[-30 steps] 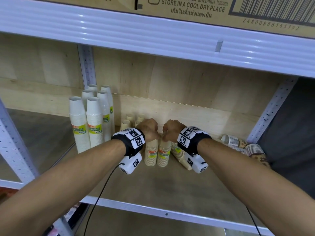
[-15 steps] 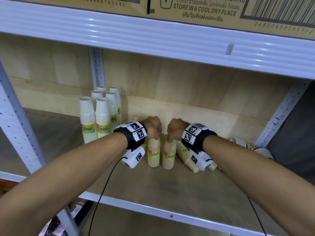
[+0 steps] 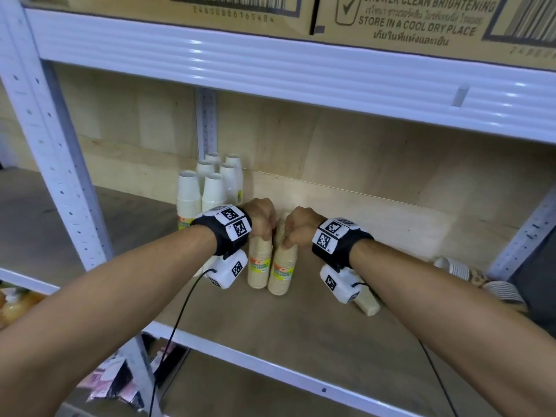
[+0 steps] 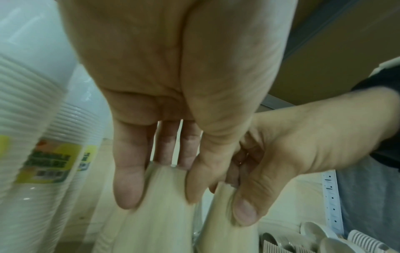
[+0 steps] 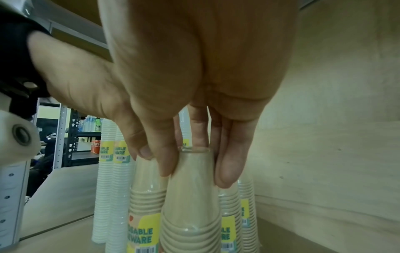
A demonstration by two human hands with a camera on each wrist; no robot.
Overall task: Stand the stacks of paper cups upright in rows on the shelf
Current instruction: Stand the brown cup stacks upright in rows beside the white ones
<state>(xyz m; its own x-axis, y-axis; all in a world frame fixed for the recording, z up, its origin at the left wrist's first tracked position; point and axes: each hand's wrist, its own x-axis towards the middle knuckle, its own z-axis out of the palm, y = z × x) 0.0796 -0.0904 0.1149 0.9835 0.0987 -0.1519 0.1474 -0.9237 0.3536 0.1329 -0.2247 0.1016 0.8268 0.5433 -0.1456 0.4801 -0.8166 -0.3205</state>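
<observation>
Two beige paper cup stacks stand upright side by side mid-shelf. My left hand (image 3: 266, 233) grips the top of the left stack (image 3: 258, 266), thumb and fingers curled round it (image 4: 160, 200). My right hand (image 3: 288, 239) pinches the top of the right stack (image 3: 282, 273); in the right wrist view its thumb and fingers (image 5: 225, 174) close round the stack's top cup (image 5: 190, 196). More beige stacks (image 5: 230, 214) stand behind, mostly hidden by my hands in the head view. Another beige stack (image 3: 365, 302) lies on its side under my right wrist.
Several white cup stacks (image 3: 207, 188) stand upright in rows at the left, close to my left wrist. Patterned stacks (image 3: 457, 267) lie on their sides by the right upright. The shelf board (image 3: 301, 335) is bare in front. The shelf beam above (image 3: 301, 67) carries cardboard boxes.
Both hands keep their hold on the tops of the two beige stacks. The head view has swung left and moved closer, so everything sits further right in the frame.
</observation>
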